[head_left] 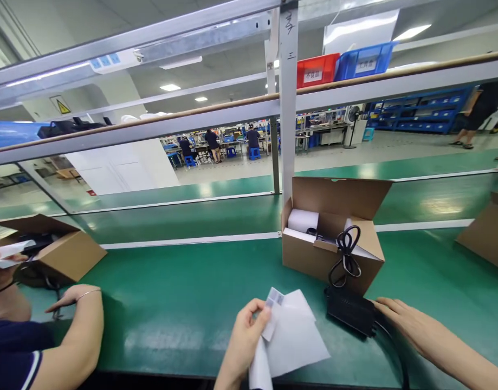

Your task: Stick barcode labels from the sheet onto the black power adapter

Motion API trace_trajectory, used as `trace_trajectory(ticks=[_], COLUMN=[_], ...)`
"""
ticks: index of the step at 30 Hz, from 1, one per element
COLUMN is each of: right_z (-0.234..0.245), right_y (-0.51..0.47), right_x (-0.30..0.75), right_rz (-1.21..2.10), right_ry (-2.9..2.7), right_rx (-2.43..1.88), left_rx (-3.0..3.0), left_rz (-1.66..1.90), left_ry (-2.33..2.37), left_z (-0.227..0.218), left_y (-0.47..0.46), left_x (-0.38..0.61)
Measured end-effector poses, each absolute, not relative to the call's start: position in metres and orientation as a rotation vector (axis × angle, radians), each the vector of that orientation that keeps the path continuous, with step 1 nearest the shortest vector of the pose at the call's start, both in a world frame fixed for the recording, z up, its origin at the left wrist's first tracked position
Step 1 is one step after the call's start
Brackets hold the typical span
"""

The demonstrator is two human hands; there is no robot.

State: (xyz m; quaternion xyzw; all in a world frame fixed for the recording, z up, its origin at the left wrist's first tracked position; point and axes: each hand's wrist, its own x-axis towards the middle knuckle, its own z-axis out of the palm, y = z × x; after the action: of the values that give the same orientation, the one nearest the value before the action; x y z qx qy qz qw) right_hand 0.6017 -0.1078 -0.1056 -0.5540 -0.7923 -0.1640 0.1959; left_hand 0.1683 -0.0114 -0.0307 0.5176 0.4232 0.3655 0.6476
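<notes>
My left hand [249,330] is closed on a white sheet [295,338], thin and partly rolled, over the green bench. Under the thumb sits a small pale slip with printed marks [274,299]. My right hand [403,322] has its fingers stretched out, the tips at the end of a black power adapter [350,311]. A cable runs from the adapter toward the bench's front edge. A bundled black cord [347,257] leans on the front of an open cardboard box [309,255]. Inside the box are a white roll-like piece [303,220] and other partly hidden items.
At the left, a co-worker's arm [76,330] rests by another open cardboard box [72,254]. A further box [486,230] stands at the right edge. A metal upright [288,108] rises behind the middle box. Red [317,70] and blue bins [366,59] sit on the shelf above.
</notes>
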Motion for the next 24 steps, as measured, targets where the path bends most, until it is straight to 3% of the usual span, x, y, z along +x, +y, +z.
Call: trace_trajectory(ticks=[3,5,10,17,24], right_z=[-0.074,-0.052,-0.029,-0.046,-0.066], right_y=[-0.115,-0.116,-0.097,-0.072,-0.069], right_x=[0.575,0.536,0.442,0.426,0.417], right_rz=[-0.846,-0.862,-0.407,0.143,0.223], right_ry=[-2.036,-1.856,-1.77,-1.718,-1.589], right_rx=[-1.585,-1.656,-1.245,-1.233,-1.243], left_rx=[1.281,1.329,1.353,1.309,1.349], left_rz=[0.739,0.695,0.586,0.565,0.597], left_ry=[0.991,0.987,0.922,0.837,0.909], left_z=[-0.043,-0.047,-0.047,-0.047,-0.044], left_y=[-0.012,-0.014,-0.016,-0.011,-0.008], left_x=[0.201,0.217,0.236,0.234,0.239])
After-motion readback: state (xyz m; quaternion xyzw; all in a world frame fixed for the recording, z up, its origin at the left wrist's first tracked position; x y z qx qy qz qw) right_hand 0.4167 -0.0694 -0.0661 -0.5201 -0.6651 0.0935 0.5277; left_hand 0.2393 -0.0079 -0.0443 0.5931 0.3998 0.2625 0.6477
